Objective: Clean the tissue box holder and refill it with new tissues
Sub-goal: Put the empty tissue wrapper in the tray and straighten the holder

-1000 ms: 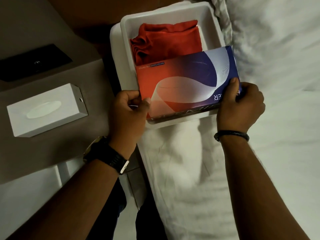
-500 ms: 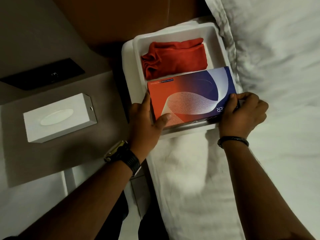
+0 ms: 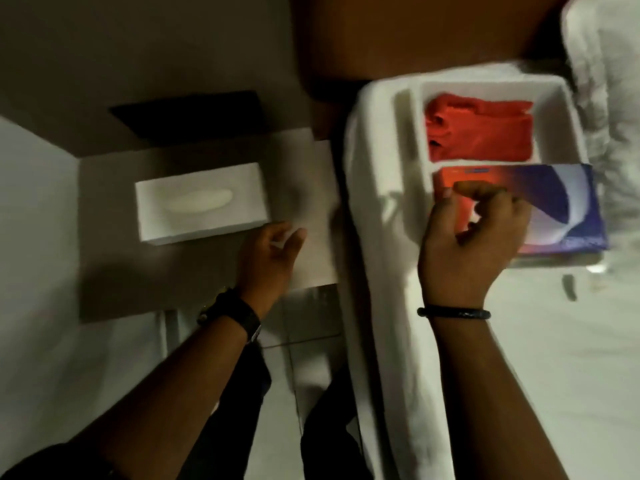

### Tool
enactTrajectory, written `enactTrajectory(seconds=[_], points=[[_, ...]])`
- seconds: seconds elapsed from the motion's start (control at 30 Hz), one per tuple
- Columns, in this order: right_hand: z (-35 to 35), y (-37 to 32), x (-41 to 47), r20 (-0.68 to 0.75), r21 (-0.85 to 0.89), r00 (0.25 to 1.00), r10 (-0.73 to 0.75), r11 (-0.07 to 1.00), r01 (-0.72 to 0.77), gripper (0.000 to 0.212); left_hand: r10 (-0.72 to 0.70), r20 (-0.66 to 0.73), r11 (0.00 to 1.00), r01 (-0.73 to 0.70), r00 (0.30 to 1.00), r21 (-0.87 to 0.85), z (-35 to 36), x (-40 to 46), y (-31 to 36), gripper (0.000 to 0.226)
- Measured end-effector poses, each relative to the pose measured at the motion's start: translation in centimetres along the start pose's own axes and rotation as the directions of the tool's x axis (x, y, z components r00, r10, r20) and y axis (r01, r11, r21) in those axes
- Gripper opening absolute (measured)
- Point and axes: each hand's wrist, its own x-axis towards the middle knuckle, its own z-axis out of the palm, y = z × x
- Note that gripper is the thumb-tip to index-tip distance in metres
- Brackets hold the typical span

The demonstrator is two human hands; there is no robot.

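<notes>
The white tissue box holder (image 3: 202,202) lies on the bedside table (image 3: 304,168) with its oval slot facing up. My left hand (image 3: 270,251) hovers just right of it with loosely spread fingers, holding nothing. The new tissue box (image 3: 550,202), orange and blue, lies in the near part of a white tray (image 3: 412,133) on the bed. My right hand (image 3: 471,237) is over the box's left end with fingers loosely curled; it does not grip the box. A folded red cloth (image 3: 485,129) fills the tray's far part.
A black flat panel (image 3: 194,116) sits on the wall ledge behind the holder. White bedding (image 3: 554,341) spreads to the right and a pillow (image 3: 609,98) lies past the tray. A tiled floor gap (image 3: 311,341) runs between table and bed.
Both hands have let go of the tissue box, which now lies in the tray. My left hand moved left toward the holder; my right hand shifted to the box's left end. The view panned left.
</notes>
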Motion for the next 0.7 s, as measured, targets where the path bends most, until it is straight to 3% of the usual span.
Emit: enactTrajectory(seconds=[0.1,0.23,0.37,0.53,0.7], points=[[5.2,-4.6,-3.3,0.175,0.063,0.984,-0.039,0.998,0.028,0.012,-0.011,-0.108,0.997,0.019,0.994,0.078,-6.4,2.5,-2.2,0.043],[12.5,-8.4,-7.5,0.396,0.058,0.913,-0.096,0.995,0.079,0.016,0.060,-0.163,0.961,-0.013,0.985,0.275,-14.4,5.9,-6.1,0.055],[18.3,-9.2,-10.8,0.570,-0.025,0.821,-0.032,0.998,0.056,0.026,0.076,-0.100,0.870,-0.017,0.992,0.493,-20.0,9.7,-9.8,0.074],[23.0,-8.6,-12.6,0.736,-0.129,0.675,-0.058,0.966,0.224,0.050,0.178,-0.105,0.728,-0.059,0.979,0.683,-23.1,13.3,-12.9,0.083],[26.7,-7.0,-12.6,0.794,-0.100,0.589,-0.151,0.923,0.372,0.057,0.239,0.101,0.578,-0.225,0.966,0.784,-22.0,15.2,-15.0,0.104]])
